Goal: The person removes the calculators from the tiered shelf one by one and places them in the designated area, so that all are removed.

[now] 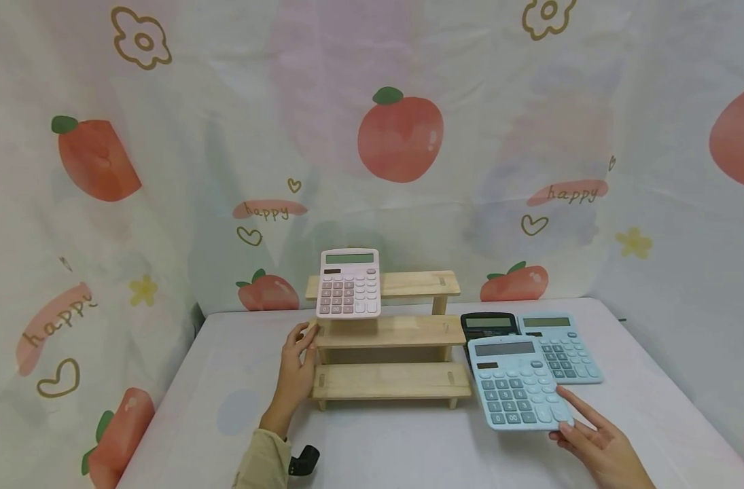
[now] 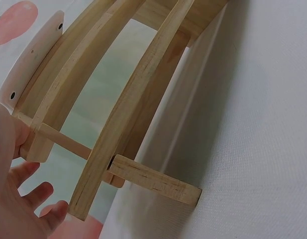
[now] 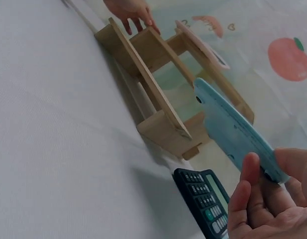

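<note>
My left hand (image 1: 297, 363) grips the left end of the middle board of a three-step wooden display stand (image 1: 391, 382); in the left wrist view its other fingers (image 2: 40, 195) hang loosely beside the boards. A pink calculator (image 1: 349, 284) leans upright on the stand's upper left. With thumb and fingers, my right hand (image 1: 604, 445) pinches a light blue calculator (image 1: 515, 390) by its lower right corner. It is raised and tilted, keys toward the head camera, right of the stand. Its edge and back (image 3: 238, 130) show in the right wrist view.
Behind the held calculator, a black calculator (image 1: 489, 322) and another blue calculator (image 1: 570, 350) lie on the white table (image 1: 378, 448), partly covered. A dark object (image 1: 304, 460) is beside my left sleeve. A fruit-printed cloth (image 1: 457, 224) hangs behind and at both sides.
</note>
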The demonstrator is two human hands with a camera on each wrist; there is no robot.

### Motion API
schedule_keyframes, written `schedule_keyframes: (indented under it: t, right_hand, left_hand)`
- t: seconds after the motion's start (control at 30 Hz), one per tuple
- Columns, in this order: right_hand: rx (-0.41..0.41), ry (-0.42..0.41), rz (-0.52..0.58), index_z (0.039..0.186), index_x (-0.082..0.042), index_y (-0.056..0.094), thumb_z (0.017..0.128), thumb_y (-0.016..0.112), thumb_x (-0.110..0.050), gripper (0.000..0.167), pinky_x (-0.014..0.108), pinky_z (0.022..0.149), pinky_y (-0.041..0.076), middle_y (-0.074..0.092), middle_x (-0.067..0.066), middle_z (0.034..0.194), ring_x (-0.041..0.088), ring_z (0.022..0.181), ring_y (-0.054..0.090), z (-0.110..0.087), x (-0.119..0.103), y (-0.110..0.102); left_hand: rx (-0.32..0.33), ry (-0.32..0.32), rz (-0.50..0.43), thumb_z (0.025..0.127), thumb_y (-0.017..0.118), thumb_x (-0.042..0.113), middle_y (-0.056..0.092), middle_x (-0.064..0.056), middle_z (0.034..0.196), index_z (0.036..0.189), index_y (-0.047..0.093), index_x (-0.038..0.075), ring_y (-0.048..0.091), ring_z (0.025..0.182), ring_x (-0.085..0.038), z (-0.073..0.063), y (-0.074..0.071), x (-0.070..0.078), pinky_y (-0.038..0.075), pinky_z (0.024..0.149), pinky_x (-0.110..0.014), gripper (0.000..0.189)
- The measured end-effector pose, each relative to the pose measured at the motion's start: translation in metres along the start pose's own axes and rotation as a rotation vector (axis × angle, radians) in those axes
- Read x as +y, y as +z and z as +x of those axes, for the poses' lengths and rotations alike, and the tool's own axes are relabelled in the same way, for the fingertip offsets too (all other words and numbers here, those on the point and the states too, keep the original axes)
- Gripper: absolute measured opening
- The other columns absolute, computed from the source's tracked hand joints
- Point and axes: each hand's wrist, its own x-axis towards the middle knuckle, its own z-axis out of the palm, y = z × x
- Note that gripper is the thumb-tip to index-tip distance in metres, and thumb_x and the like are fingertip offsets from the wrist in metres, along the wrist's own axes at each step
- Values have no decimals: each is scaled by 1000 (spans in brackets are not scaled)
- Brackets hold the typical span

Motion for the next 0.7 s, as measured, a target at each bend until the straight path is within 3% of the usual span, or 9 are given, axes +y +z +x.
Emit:
schedule_keyframes:
  t: [0.17,0.23,0.3,0.5,0.7]
  right_hand:
    - [-2,77,-45,162,-30,19,101,62,-28,74,16,82,57,71,-22,100,6,90,70,1,5,-9]
    - [-5,111,-71,164,-16,11,100,63,-31,84,15,83,57,70,-23,100,5,90,69,2,8,-12]
    - [-10,139,-70,163,-12,8,100,64,-31,86,16,84,57,70,-24,101,5,90,69,4,11,-15]
    - [17,225,15,162,-8,8,98,66,-22,88,20,81,59,73,-20,98,6,87,71,10,23,-21]
    - [41,254,14,162,-7,10,98,65,-19,85,25,73,59,77,-6,90,9,81,72,11,31,-18]
  left_hand:
    - [4,2,-4,103,51,5,47,-25,149,138,58,-5,45,135,-47,0,1,-1,38,110,-64,38]
    - [5,-1,-3,102,51,5,47,-25,148,138,58,-4,45,134,-47,0,1,-1,38,109,-65,38]
    - [4,-5,-1,102,51,5,47,-25,149,138,58,-4,45,134,-47,-1,0,-1,39,108,-65,38]
    - [0,-5,-1,103,51,5,47,-25,149,138,58,-4,45,134,-46,0,0,-1,38,109,-65,38]
    - [-4,-5,-10,103,51,6,47,-25,149,138,58,-5,44,136,-46,0,-1,1,36,111,-64,37]
